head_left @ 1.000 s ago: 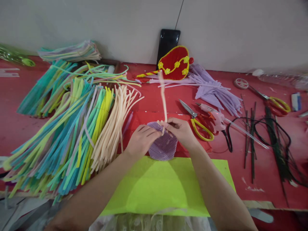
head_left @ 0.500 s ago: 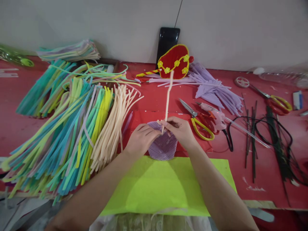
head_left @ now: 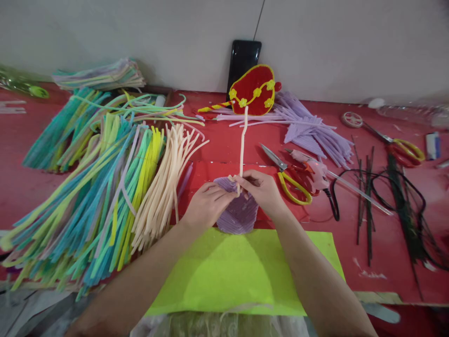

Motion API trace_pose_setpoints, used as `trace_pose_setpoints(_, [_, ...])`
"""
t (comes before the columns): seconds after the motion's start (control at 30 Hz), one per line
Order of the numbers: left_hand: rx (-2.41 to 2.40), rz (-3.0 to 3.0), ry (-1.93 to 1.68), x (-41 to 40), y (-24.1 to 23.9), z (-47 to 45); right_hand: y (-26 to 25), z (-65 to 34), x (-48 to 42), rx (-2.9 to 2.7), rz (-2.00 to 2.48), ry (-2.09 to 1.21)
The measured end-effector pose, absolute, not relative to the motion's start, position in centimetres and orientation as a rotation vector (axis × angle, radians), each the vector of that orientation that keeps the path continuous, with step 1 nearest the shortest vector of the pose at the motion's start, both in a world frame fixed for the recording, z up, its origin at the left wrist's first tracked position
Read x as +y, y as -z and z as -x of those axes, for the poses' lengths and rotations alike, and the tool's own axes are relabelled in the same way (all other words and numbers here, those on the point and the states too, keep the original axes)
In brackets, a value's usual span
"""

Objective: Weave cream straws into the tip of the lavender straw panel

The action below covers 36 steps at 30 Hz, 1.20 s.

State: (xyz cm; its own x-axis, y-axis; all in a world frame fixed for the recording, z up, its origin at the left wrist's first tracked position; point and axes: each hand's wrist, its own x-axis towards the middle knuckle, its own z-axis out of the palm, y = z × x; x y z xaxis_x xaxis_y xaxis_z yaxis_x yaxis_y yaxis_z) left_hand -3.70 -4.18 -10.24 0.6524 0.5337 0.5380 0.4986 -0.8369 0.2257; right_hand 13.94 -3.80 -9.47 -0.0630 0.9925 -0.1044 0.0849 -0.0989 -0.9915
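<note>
Cream-coloured fuzz covers the pipe cleaner that I see standing up between the hands, over the middle of the worktop, nearer its front edge than its back. Its low end sits above the ribbed purple piece, whose near end overlaps the top of the lime sheet.

For this bit of shaping, I judge that a low, firm pinch close to the bend serves best, with the long free end left clear so that it does not tug. I would press the fuzz gently, since hard squeezing could flatten it, and check the bottom end against the purple piece often.

As for pose, both forearms slant inward from the front edge, one on either side of the lime sheet. The right hand has thumb and forefinger pinched on the cream stem, with its other fingers curled. The left hand lies palm down, fingers together and pointing right, their tips at the stem's low end; its underside is hidden, so I cannot tell whether it grips. To the right I see scissors and a pink glue gun; to the left, a bundle of cream stems.
</note>
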Motion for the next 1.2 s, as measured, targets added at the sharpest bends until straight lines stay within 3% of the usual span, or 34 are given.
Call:
trace_pose_setpoints(0.87, [0.799, -2.832, -0.854, -4.4, 9.5, 3.8, 9.6, -13.5, -4.2, -1.43, 1.345, -1.314])
trace_pose_setpoints(1.2, [1.417, -2.625, -0.915, -4.9, 10.1, 3.3, 10.2, -14.6, -2.9, -0.953, 1.408, -1.047])
